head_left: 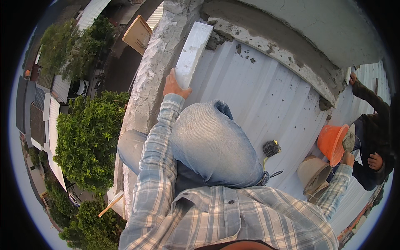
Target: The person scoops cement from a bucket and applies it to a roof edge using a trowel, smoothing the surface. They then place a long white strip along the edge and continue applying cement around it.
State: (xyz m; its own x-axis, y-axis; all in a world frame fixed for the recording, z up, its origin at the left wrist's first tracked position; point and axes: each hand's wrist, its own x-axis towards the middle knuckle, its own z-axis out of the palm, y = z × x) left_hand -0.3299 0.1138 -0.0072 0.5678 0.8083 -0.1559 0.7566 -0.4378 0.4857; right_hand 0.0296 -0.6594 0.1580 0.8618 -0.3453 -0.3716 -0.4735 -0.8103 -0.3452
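My left hand (177,86) is closed round the near end of a long, pale metal straightedge bar (195,50). The bar lies along the inner side of a rough mortared wall top (146,79), its far end close to the corner. Out at the right, my right hand (347,159) is closed on what looks like a trowel (350,138) with grey mortar on it, its handle hidden in my fingers. That trowel is just beside an orange bucket (329,143), which is tipped over to one side. A mortar-stained bucket (312,171) stands below it.
Under me is a ribbed metal roof (250,87) spotted with mortar. A mortared ledge (275,52) curves across the far side. A small black bundle (271,148) with yellow cord lies by my foot. A co-worker (371,133) is at the right. Trees (89,137) show far below, left.
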